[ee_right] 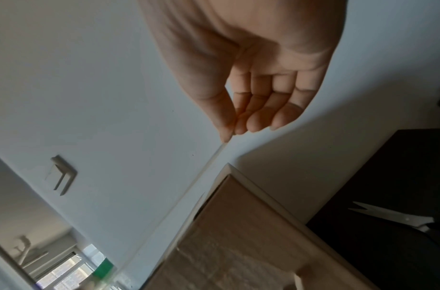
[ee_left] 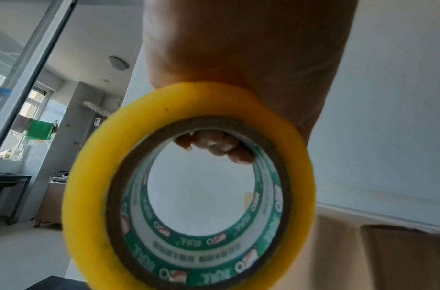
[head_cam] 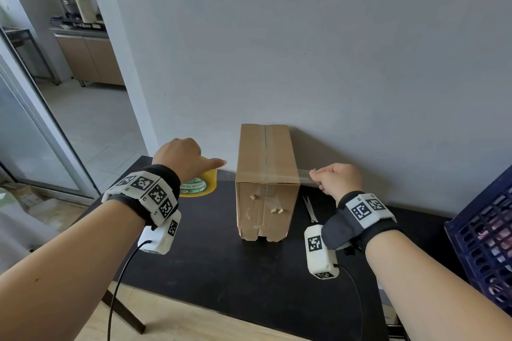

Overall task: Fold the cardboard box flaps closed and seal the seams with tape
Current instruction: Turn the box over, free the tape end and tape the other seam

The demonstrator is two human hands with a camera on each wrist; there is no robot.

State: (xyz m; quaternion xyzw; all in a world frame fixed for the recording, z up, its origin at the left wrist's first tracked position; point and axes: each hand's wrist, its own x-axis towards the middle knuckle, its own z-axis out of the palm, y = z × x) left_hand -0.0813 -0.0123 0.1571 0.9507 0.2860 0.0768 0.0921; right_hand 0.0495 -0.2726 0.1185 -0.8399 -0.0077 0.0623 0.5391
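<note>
Nearest the camera, two bare forearms are seen reaching over a black table (head_cam: 221,271), each wrist wrapped in a dark band carrying white marker blocks and a cabled camera.

The left hand (head_cam: 180,159) is held just left of the box (head_cam: 266,183), above the table's left part. A yellow tape roll (head_cam: 201,187) is gripped by it: in the left wrist view the fingertips (ee_left: 214,146) are seen curled inside the roll's green-printed core while the palm lies over the outer rim. The thumb is stretched out toward the box.

The right hand (head_cam: 336,178) is held just right of the box, at the level of its top edge. Its fingers are curled, and the free end of a clear tape strip (head_cam: 304,176) is pinched between thumb and fingertips (ee_right: 238,121). The strip is stretched across the near end of the box top, from the roll side to the right hand.

The box is stood upright on the middle of the table, its far end close to the wall (head_cam: 332,50). Its top flaps are folded shut, with a dark centre seam running away from the camera. Old tape scraps and torn spots are visible on its near face.

Scissors (head_cam: 310,209) are laid on the table right of the box, below the right hand. A blue crate (head_cam: 482,243) is seen at the right edge. A doorway to another room is visible far left
</note>
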